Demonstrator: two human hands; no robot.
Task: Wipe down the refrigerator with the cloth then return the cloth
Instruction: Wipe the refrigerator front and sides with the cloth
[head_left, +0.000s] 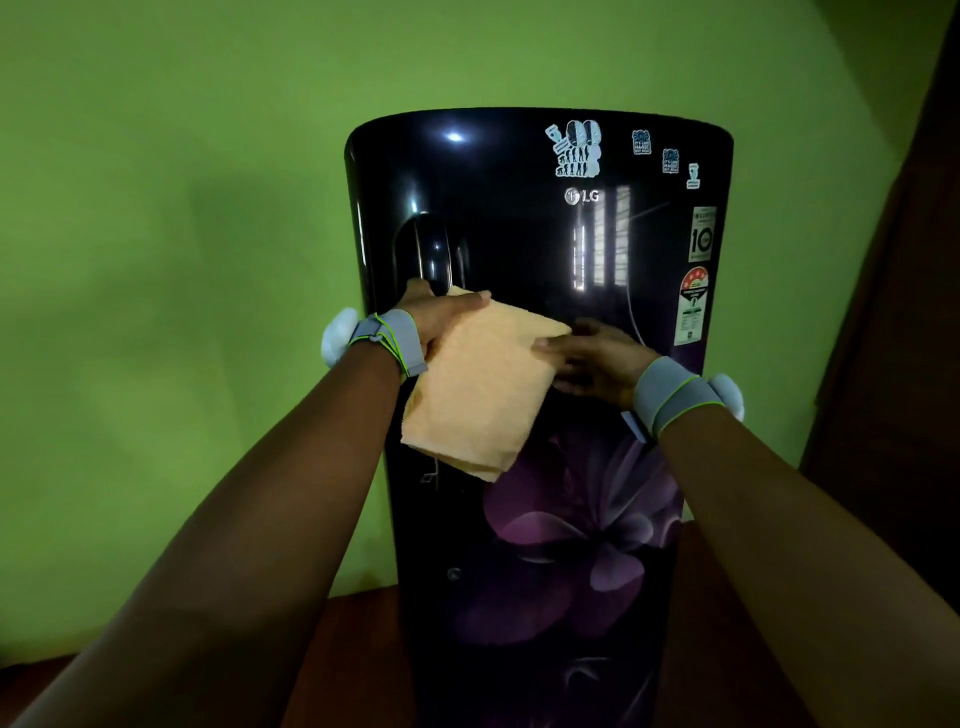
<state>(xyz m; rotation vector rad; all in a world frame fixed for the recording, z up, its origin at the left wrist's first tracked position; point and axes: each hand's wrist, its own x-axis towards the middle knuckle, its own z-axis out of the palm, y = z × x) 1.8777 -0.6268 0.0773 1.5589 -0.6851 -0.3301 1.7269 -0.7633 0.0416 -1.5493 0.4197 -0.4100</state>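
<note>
A folded orange cloth (480, 379) is gripped along its top by the left hand (441, 325) and pinched at its right edge by the blurred right hand (592, 364), before the dark refrigerator (519, 234), whose base is cut off.

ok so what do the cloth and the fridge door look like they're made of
The cloth looks like soft terry or microfibre: matte, fuzzy nap, limp folds. The refrigerator door looks like glossy coated metal or plastic, I can't tell which; it mirrors a window and a light.
</note>
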